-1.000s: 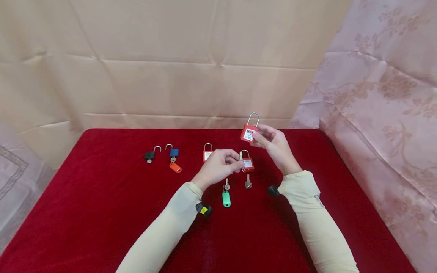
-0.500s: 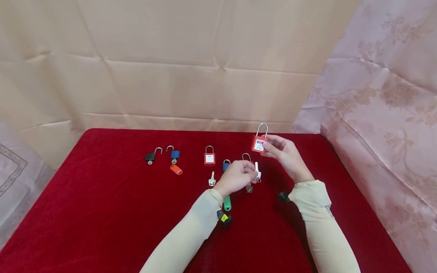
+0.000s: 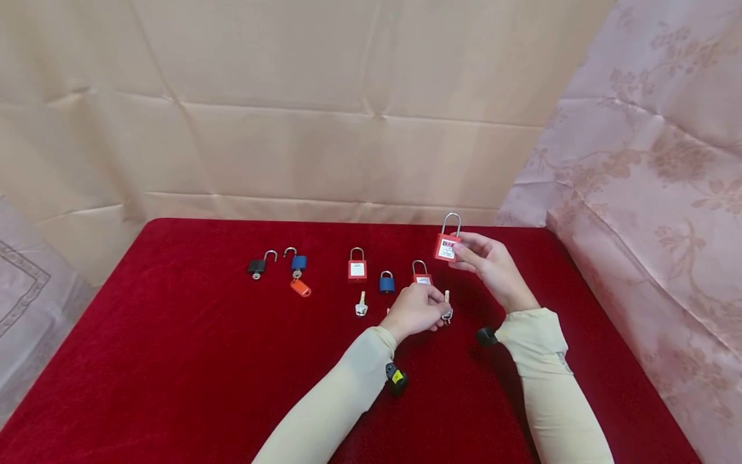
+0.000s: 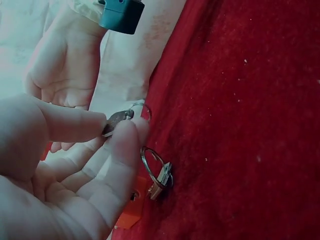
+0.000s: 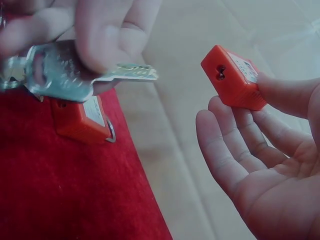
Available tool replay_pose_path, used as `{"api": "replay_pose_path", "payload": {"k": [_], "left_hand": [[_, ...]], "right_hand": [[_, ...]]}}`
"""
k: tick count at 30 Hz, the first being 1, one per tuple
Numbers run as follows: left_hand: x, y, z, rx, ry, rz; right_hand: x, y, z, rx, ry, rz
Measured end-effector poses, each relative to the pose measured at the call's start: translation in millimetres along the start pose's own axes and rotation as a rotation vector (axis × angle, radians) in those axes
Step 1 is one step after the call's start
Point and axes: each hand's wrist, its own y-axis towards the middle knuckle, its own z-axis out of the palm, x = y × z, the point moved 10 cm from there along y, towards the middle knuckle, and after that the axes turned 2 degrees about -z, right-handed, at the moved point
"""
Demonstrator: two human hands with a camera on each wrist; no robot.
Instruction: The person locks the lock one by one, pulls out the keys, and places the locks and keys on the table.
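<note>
In the head view my left hand pinches a silver key between thumb and finger, its blade pointing up. A small ring hangs from the key's head, as the left wrist view shows. My right hand holds a red padlock by its body, raised over the table, shackle upward and white label towards me. Its keyhole shows in the right wrist view, apart from the key. Another red padlock lies just behind my left hand, partly covered by it. In the left wrist view a second ringed key lies below the fingers.
On the red cloth lie a red padlock, a loose key and a blue padlock. Farther left are an unlocked black padlock and an unlocked blue padlock with an orange tag. Curtains stand behind and at right.
My left hand has moved right and down with the key, uncovering the blue padlock and a loose key; the green tag is now hidden. My right hand has shifted right and lower with its padlock.
</note>
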Motion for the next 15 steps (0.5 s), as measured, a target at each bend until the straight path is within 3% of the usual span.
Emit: {"api": "replay_pose_path", "payload": {"k": [15], "left_hand": [[17.7, 7.0, 1.8, -0.006, 0.094, -0.098]], "right_hand": [[-15.3, 0.5, -2.9, 0.013, -0.026, 0.052]]}}
